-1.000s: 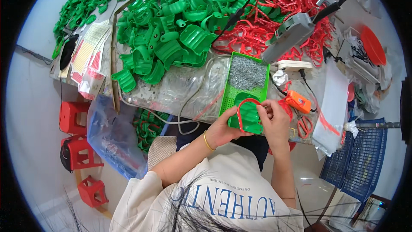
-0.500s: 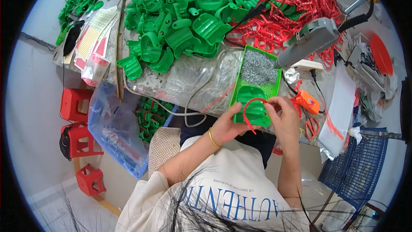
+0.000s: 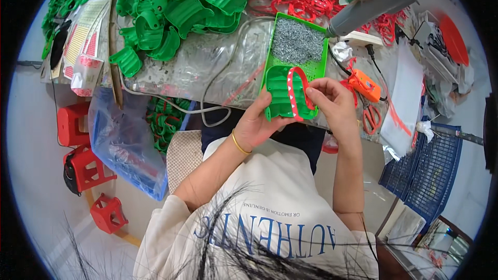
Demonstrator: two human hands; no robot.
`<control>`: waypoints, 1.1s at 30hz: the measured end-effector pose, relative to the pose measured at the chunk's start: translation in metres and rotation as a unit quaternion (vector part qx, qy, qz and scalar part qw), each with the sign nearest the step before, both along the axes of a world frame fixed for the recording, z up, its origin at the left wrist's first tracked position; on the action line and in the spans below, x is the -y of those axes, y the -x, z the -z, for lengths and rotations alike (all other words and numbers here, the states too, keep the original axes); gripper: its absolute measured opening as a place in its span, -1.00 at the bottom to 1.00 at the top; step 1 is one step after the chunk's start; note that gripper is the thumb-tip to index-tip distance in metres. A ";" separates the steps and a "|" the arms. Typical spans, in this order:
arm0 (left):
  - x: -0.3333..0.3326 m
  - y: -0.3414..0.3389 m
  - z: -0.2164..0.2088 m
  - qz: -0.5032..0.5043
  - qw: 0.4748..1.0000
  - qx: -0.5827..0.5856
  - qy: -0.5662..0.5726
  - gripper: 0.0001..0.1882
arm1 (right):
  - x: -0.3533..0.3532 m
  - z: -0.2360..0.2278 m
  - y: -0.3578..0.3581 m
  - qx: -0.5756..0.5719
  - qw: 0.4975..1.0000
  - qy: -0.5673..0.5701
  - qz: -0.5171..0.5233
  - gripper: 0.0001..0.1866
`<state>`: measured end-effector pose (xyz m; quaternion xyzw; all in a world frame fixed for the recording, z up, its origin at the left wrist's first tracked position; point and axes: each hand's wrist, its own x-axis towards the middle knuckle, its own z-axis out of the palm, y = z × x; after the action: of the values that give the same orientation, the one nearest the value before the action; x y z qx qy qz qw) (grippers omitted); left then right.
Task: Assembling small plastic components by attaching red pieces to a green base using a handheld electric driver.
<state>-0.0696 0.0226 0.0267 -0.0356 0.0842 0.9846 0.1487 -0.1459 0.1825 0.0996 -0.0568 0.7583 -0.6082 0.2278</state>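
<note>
Over the near end of the green tray [image 3: 315, 68], seen by me through the remote head view, the ribbed green piece [image 3: 279, 91] is held with its hollow face up, the red strap [image 3: 291, 93] arching over it. The left hand [image 3: 257, 122] is closed about the piece's left edge, thumb on the rim and the other fingers mostly hidden beneath. The right hand [image 3: 334, 106] has thumb and forefinger drawn nearly together on the strap's right-hand end; whether they also touch the piece, I cannot tell. Compared with 0.5 s ago, the strap has turned: its free end then hung past the piece's near edge, whereas it now stands as a narrow upright loop, white triangles facing me. My whole view has shifted too.

Containers: the tray holds small silver metal bits [image 3: 295, 41], gathered in its far part. Left of the tray and lower, a blue bin [image 3: 148, 181] with clear plastic film contains green pieces with red straps.

Counts: 1 tray; 1 bin; 3 red stools [image 3: 108, 213], far left of the tray; 1 grey tool [image 3: 373, 5], 1 orange device [image 3: 364, 84] and 1 pair of scissors [image 3: 371, 119], all right of the tray. The green heap [image 3: 181, 10], beyond the tray to its left, and the red strap heap [image 3: 301, 0], beyond it, are too tangled for me to count.
</note>
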 end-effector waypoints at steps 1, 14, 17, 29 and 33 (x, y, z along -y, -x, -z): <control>-0.001 0.000 -0.001 -0.004 1.000 -0.008 0.009 -0.37 | 0.000 0.003 0.001 0.003 1.000 0.003 -0.004 -0.85; -0.001 -0.003 -0.007 -0.031 0.995 -0.033 0.085 -0.29 | -0.002 0.009 -0.002 -0.011 0.999 -0.022 0.029 -0.87; 0.000 -0.002 -0.009 -0.039 0.994 -0.032 0.092 -0.26 | -0.002 0.011 -0.001 -0.016 0.999 -0.030 0.026 -0.87; 0.000 -0.003 -0.006 -0.037 0.992 -0.005 0.117 -0.19 | 0.000 0.018 -0.004 -0.022 0.998 -0.043 0.042 -0.87; 0.000 -0.004 -0.006 -0.052 0.991 -0.008 0.126 -0.16 | 0.004 0.019 -0.008 -0.031 0.996 -0.064 0.047 -0.88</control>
<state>-0.0658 0.0229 0.0328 -0.0510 0.2070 0.9727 0.0913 -0.1382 0.1780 0.0807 -0.0249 0.8041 -0.5666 0.1785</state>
